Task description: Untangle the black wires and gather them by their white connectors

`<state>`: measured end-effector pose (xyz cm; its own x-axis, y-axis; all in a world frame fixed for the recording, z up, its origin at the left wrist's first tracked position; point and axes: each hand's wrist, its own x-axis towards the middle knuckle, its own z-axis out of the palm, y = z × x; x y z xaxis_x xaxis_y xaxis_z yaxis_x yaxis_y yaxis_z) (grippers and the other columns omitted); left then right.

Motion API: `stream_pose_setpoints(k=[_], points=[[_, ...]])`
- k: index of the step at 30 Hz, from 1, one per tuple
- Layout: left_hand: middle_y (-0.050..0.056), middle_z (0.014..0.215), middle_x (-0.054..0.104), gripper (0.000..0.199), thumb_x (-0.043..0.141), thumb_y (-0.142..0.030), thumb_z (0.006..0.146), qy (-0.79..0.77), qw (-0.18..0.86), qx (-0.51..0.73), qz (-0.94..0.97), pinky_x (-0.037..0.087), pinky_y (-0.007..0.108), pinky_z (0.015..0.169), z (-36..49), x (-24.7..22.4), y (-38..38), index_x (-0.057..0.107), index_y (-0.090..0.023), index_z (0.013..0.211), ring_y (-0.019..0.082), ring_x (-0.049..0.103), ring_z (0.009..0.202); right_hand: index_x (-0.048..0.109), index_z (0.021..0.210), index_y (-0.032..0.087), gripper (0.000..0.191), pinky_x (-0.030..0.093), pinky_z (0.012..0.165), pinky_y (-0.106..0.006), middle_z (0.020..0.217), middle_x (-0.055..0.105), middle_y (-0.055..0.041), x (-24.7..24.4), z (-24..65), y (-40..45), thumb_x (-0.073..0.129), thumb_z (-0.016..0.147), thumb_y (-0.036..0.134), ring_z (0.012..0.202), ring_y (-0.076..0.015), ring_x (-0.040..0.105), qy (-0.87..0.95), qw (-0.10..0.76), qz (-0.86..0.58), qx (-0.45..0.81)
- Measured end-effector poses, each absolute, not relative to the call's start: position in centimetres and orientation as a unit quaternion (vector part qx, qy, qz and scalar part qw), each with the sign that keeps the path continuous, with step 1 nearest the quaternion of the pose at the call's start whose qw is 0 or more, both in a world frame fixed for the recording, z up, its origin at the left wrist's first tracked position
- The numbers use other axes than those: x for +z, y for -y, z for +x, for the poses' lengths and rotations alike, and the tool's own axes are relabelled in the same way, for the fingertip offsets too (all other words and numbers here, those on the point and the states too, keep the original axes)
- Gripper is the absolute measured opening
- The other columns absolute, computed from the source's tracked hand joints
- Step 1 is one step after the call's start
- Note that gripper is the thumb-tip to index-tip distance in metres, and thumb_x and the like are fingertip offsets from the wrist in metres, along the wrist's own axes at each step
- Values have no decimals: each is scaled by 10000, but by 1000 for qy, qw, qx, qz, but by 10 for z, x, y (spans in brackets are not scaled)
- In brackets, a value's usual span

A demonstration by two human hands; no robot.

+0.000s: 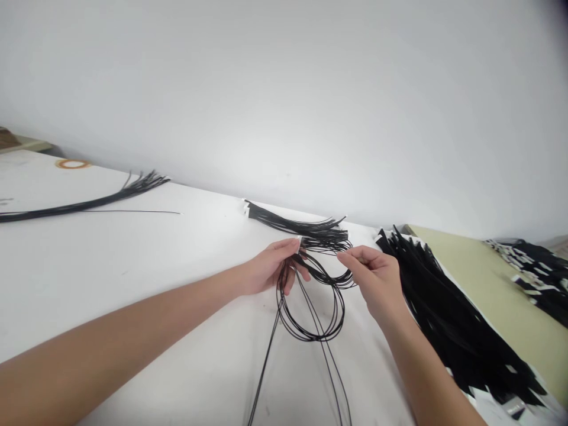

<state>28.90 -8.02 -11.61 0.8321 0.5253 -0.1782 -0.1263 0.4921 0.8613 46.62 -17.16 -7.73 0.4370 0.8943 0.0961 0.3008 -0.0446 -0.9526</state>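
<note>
My left hand pinches a looped black cable bundle, a small white end showing at its thumb. Loops of the thin black cable hang below the fingers, and several long strands run down toward the bottom edge. At the right side of the loops, my right hand has thumb and forefinger pressed together; they appear to grip a strand of the cable. Just behind the hands lies a bundle of short black wires with white ends.
A thick pile of black cables with white ends lies at the right. Farther right, more black cables rest on a yellowish board. At the left are a long black wire bundle and an orange ring. A white wall stands behind the table.
</note>
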Motion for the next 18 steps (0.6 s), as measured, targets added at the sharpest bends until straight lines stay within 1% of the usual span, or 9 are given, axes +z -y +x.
stream_pose_setpoints(k=[5,10,18], points=[[77,711,690,367,437,-552,858,-216,836,198,463,339,197,336,289,-117,80,444,-186,888,110,522,325,617,644,140,270,228,455,-216,501,359,53,-80,466,172,700,688,393,489,-63,276,464,517,-661,285],[82,718,695,359,444,-544,859,-212,837,207,461,324,198,336,289,-117,80,424,-186,871,110,521,319,588,714,153,302,197,437,-207,539,334,58,-87,467,172,653,732,446,486,-59,247,474,518,-642,307],[85,722,699,393,448,-570,847,-217,840,200,456,354,216,348,289,-117,80,459,-182,911,116,527,328,547,723,167,261,237,420,-199,552,362,49,-86,462,173,549,821,409,484,-67,272,544,464,-657,241]])
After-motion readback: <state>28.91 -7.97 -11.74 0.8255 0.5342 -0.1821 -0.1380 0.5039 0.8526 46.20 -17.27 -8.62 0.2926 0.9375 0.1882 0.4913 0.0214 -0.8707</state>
